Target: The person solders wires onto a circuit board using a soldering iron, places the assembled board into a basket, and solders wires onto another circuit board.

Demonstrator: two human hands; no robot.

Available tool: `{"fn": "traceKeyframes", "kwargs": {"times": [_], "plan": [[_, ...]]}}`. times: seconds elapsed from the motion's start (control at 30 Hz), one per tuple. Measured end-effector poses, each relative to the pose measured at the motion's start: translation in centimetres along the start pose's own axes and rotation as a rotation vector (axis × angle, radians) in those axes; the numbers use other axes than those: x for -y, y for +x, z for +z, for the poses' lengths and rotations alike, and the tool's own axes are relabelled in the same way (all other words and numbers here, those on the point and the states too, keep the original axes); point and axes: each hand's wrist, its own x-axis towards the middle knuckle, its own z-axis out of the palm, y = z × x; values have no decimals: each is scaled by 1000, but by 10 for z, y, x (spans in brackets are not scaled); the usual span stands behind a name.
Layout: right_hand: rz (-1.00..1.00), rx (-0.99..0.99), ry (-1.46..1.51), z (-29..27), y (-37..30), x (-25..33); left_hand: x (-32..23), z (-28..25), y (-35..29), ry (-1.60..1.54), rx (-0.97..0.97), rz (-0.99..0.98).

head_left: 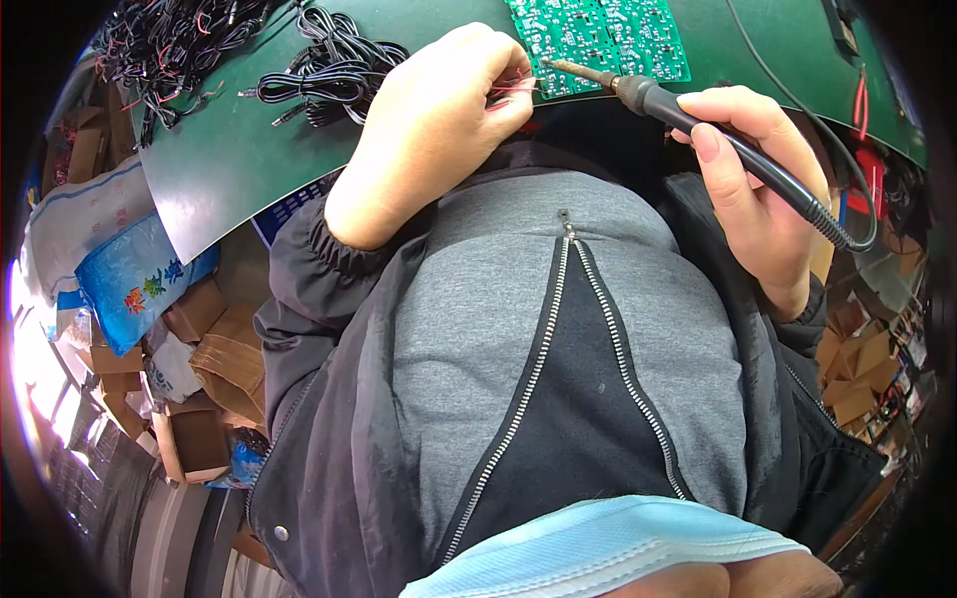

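Observation:
My right hand point(753, 169) is closed round the black handle of a soldering iron point(653, 102). The iron's tip points left, at the near left part of a green circuit board panel point(608, 45) filled with small components. In my left hand point(439, 115), thumb and fingers pinch thin red and dark wires point(506, 90) beside the panel's near left corner. The wire ends lie close to the iron's tip; whether they touch the board I cannot tell. The back of my left hand hides part of the wires.
Bundled black cables point(324, 75) lie left of my left hand, with a larger tangle of cables point(184, 50) farther left. The iron's cord point(812, 110) loops across the green table point(224, 169) at right. Cardboard boxes point(229, 359) and a blue bag point(140, 269) sit below the table's left edge.

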Motion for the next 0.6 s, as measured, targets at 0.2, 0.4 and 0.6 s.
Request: {"fn": "traceKeyframes", "kwargs": {"times": [0.2,0.4,0.6], "plan": [[-3,4,-6,1,-1,1,-5,-27,6,135,-99,230],[25,-135,38,2,-3,-1,-10,-42,22,288,-75,162],[35,-249,147,7,6,-12,-1,-23,18,127,-194,186]]}}
